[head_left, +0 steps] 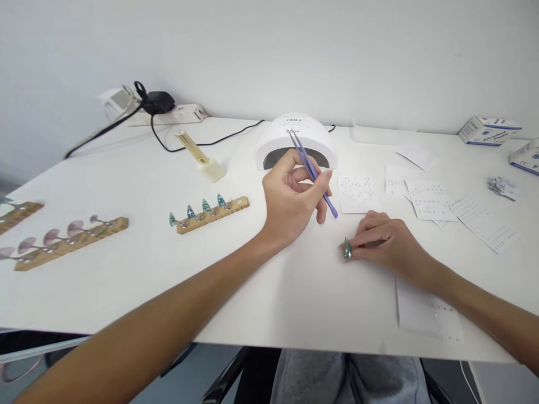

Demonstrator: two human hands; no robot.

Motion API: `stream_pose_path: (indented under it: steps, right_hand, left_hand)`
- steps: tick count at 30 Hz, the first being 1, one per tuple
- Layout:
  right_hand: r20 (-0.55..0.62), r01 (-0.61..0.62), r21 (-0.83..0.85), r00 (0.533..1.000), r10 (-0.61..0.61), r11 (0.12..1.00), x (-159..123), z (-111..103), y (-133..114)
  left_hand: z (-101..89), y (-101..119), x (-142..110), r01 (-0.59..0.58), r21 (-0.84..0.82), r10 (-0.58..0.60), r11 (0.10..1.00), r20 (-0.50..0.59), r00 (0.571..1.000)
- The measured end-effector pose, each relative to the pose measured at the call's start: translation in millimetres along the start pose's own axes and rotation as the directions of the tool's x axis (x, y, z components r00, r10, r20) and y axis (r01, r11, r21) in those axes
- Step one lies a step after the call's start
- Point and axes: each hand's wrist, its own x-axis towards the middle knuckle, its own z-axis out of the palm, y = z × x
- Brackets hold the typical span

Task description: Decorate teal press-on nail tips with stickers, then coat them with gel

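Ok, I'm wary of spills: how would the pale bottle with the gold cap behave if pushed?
The bottle could tip if pushed high up, since its long gold cap rises well above a small body. It would probably slide rather than roll if pushed low, as the body looks squarish.

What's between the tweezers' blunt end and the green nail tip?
Bare white tabletop shows between the blunt end of the tweezers and the green nail tip, in the head view.

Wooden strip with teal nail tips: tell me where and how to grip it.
Pinch the wooden strip by both long edges at its right end, probably best from the right: only a flat disc sits there, while nail tips line the rest.
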Motion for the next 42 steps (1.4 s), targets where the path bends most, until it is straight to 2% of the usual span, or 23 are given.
stream_pose_path:
  steps: [5, 13, 15, 19, 21, 24, 28, 31, 33, 36, 39, 42]
  right_hand:
    - [0.034, 0.022, 0.033, 0.999, -0.023, 0.999, 0, -4, 2]
    - [0.042, -0.012, 0.03, 0.999, 0.011, 0.999, -1, -5, 3]
    - [0.062, -0.038, 0.054, 0.997, 0.035, 0.998, -1, -8, 3]
    - [0.155, -0.17, 0.138, 0.977, 0.148, 0.976, 0, -24, 1]
    - [0.092, -0.194, 0.121, 0.979, 0.183, 0.974, 2, -36, -1]
    - [-0.121, -0.207, 0.026, 0.97, 0.209, 0.978, 6, -55, -2]
    - [-0.394, -0.254, -0.15, 0.902, 0.178, 0.955, 9, -79, 12]
    - [-0.507, -0.3, -0.298, 0.854, 0.115, 0.906, 9, -97, 28]
    - [-0.543, -0.364, -0.325, 0.828, 0.143, 0.873, 7, -108, 35]
    - [-0.549, -0.485, -0.309, 0.793, 0.263, 0.818, 3, -126, 42]
    - [-0.495, -0.586, -0.338, 0.776, 0.39, 0.736, -2, -143, 46]
    - [-0.419, -0.631, -0.395, 0.771, 0.48, 0.668, -6, -157, 53]
  left_hand:
    - [-1.1, 0, 1, 0.013, -0.009, -0.013, 1.0, 0.009, 1.0]
    - [-0.2, 1, 2, 0.028, 0.017, -0.028, 0.999, 0.009, 1.0]
    - [-0.1, 2, 2, 0.025, 0.021, -0.025, 0.999, 0.003, 1.0]
    - [-1.0, 3, 3, 0.052, 0.036, -0.052, 0.998, 0.005, 0.999]
    - [-1.6, 3, 4, 0.087, 0.059, -0.088, 0.994, 0.018, 0.996]
    - [-1.8, 2, 4, 0.144, 0.083, -0.146, 0.986, 0.022, 0.989]
    - [-0.9, 1, 4, 0.218, 0.066, -0.219, 0.974, 0.021, 0.975]
    - [-0.7, 0, 4, 0.23, 0.097, -0.233, 0.968, 0.025, 0.972]
    - [-0.9, -1, 4, 0.228, 0.129, -0.234, 0.965, 0.036, 0.972]
    - [-0.8, -2, 5, 0.245, 0.132, -0.256, 0.96, 0.074, 0.964]
    - [0.2, -2, 4, 0.276, 0.129, -0.291, 0.952, 0.111, 0.95]
    - [1.8, -2, 2, 0.302, 0.149, -0.322, 0.942, 0.141, 0.936]
